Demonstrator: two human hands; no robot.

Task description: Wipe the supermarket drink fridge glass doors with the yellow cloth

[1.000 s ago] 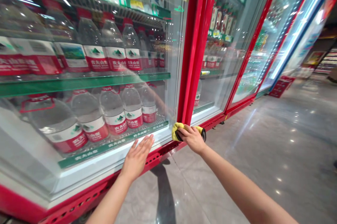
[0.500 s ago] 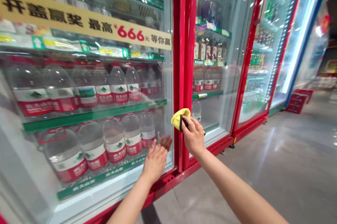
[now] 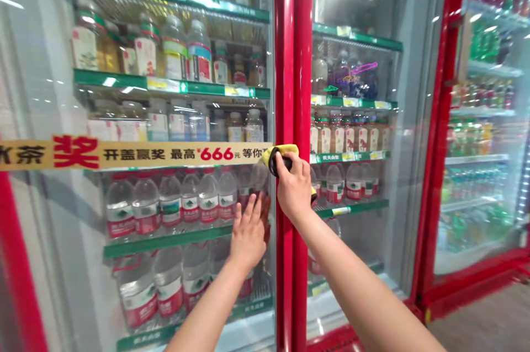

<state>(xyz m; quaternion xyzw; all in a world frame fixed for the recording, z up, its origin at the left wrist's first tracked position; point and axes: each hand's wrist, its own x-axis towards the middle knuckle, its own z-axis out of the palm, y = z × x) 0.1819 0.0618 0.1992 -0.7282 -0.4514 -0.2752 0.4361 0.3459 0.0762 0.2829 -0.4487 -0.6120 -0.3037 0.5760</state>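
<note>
Change: right hand (image 3: pixel 293 189) and yellow cloth (image 3: pixel 285 149) now higher up the red door frame (image 3: pixel 284 65) | Cloth: bunched over black object (image 3: pixel 274 164), against frame beside 666 banner (image 3: pixel 165 154) | Right: closed, gripping cloth | Left hand (image 3: pixel 248 236): open, fingers spread, at glass door (image 3: pixel 265 54) | Behind: water bottles (image 3: pixel 190 203)

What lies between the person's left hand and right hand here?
In the head view, the red door frame runs between the left hand and the right hand.
</note>
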